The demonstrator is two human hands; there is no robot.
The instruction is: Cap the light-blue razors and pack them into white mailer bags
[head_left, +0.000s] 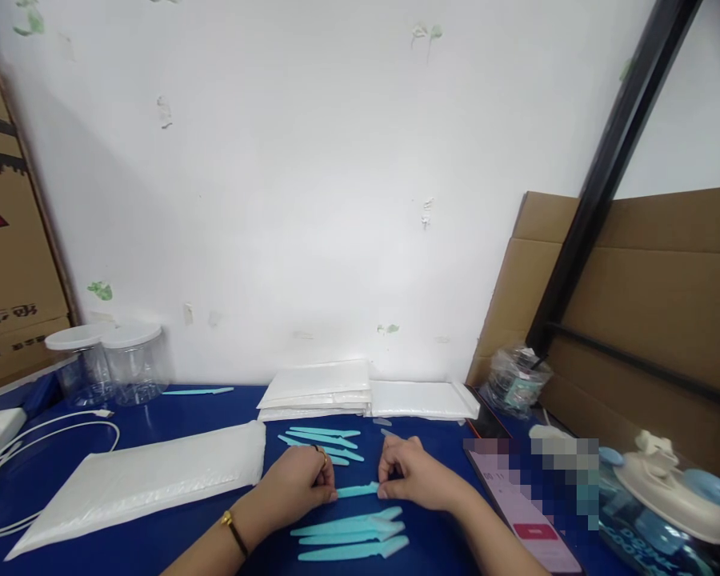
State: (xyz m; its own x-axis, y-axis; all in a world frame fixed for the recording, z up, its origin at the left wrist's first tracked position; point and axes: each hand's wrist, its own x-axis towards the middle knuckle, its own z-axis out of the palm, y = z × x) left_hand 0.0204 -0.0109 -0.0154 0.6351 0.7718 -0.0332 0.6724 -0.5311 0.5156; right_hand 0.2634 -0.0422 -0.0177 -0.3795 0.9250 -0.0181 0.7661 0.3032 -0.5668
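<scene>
A slim light-blue tool (pixel 358 490) lies level between my two hands, just above or on the blue table. My left hand (pixel 303 480) pinches its left end between thumb and fingers. At its right end, my right hand (pixel 405 472) is closed with thumb and fingertips on the tip. Beyond my hands, several similar light-blue tools (pixel 324 433) lie in a group, partly hidden by my left hand. Nearer to me, several more (pixel 354 550) lie roughly parallel, with wider right ends. Small clear pieces (pixel 382 422) lie behind my right hand.
White padded envelopes (pixel 315 388) are stacked by the wall, and another (pixel 156 472) lies at left. Two lidded clear jars (pixel 135 364), a white cable (pixel 118 436) and one blue tool (pixel 198 392) are farther left. A phone (pixel 516 500) and bottle (pixel 666 512) stand right.
</scene>
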